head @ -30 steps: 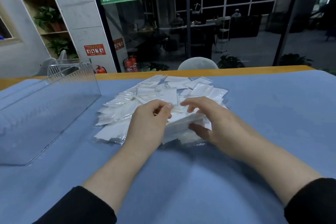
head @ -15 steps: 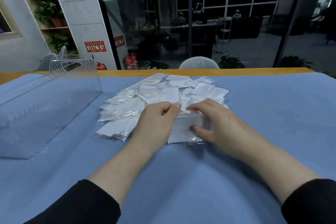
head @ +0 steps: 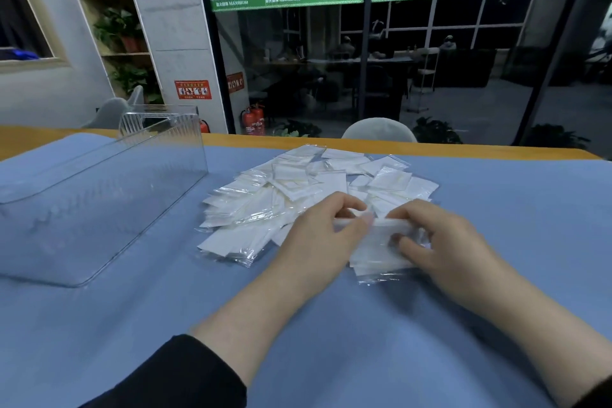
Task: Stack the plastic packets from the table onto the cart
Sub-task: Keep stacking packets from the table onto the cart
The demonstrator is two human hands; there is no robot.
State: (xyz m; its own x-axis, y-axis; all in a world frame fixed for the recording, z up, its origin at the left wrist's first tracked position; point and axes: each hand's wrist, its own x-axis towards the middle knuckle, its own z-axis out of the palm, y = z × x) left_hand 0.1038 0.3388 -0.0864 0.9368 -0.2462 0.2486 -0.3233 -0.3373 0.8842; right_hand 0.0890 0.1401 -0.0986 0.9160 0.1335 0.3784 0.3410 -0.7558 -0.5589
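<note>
A loose heap of several white plastic packets [head: 298, 185] lies on the blue cloth in the middle of the table. At its near right edge, a small bundle of packets [head: 377, 252] is held between both hands. My left hand [head: 318, 235] grips the bundle's left top edge with curled fingers. My right hand [head: 440, 238] grips its right side, thumb on top of the bundle. A clear plastic bin [head: 99, 202] stands at the left, apart from the heap.
The blue cloth [head: 331, 325] covers the table, with a wooden edge [head: 463, 149] at the far side. Behind it are a grey chair back [head: 379, 131], red fire extinguishers [head: 253, 119] and a glass wall.
Both hands have drawn the bundle of packets slightly nearer and to the right of the heap. The view has shifted a little to the left and down.
</note>
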